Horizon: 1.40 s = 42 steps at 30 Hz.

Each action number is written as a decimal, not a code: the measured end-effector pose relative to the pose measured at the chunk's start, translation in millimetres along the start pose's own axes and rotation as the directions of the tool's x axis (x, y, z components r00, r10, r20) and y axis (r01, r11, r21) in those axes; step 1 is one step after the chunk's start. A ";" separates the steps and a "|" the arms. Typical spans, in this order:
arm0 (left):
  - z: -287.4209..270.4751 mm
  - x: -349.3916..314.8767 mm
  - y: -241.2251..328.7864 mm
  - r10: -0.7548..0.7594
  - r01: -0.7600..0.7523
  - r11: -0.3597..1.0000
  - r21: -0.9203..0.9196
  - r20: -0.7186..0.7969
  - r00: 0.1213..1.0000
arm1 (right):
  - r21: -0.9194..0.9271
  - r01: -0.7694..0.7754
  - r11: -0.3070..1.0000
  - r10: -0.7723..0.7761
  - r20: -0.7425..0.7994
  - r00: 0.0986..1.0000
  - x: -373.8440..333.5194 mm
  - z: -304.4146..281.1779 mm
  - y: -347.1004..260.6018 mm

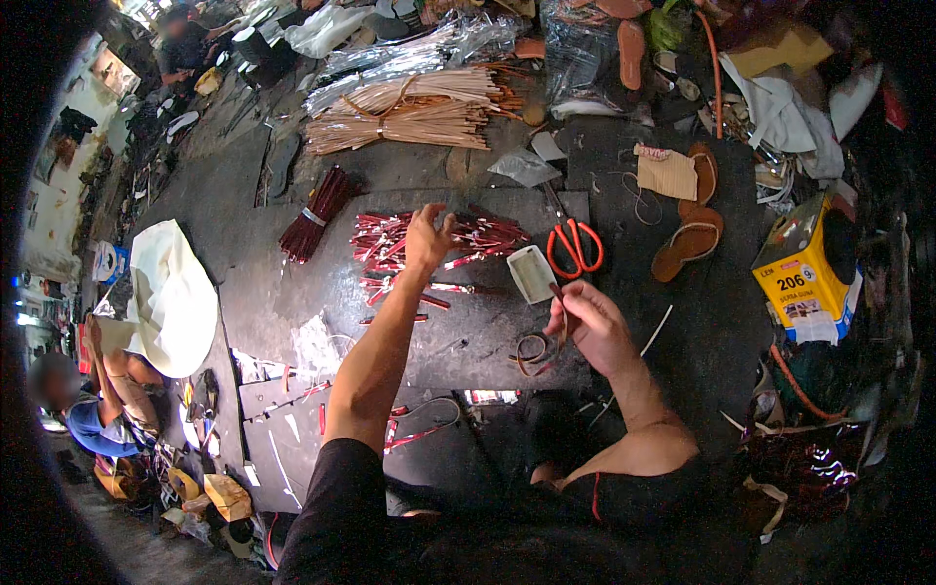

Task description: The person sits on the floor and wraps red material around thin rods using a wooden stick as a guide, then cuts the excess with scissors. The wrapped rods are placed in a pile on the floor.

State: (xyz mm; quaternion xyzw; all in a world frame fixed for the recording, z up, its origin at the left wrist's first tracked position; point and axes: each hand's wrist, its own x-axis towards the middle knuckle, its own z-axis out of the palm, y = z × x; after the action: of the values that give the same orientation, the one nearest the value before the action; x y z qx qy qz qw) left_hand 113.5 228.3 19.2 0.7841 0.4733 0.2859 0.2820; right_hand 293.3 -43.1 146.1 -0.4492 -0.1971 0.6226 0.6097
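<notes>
Right grip [597, 322]: thumb and fingers pinched on a dark red strip [556, 290] just beside the white tray [519, 277]; part of the contact is hidden.
Left grip [425, 246]: fingers bent and parted over the pile of red strips [382, 244], holding nothing that shows; whether it touches the pile cannot be told.
Strip pile: loose on the dark surface [458, 351], reaching out on both sides of the left grip, with a tied bundle [329, 203] farther left.
Pinched strip: probably best held lightly near its end, so the thin band does not twist; the brown coil [521, 362] lies near, and whether the two join is unclear.
Overlapping pieces: fingertips working at one end should part a single strip more cleanly than a full grasp.
Scissors [573, 226]: beyond the right grip, near enough that knuckle clearance deserves care.
Left arm: stretched well forward, nearly straight.
Right arm: elbow bent outward, forearm angled inward, hand raised.
</notes>
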 end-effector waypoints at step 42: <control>-166.8 -154.2 124.1 -0.394 0.273 0.344 -0.898 0.126 0.910 | -0.454 0.155 0.878 0.028 0.370 0.929 10.2 126.3 -53.4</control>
State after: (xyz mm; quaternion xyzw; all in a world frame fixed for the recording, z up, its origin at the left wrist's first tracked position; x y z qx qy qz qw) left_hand 6.4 68.8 192.7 0.3776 0.4098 0.4737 0.6820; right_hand 224.9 14.2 250.7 -0.4542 -0.4685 0.6068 0.4539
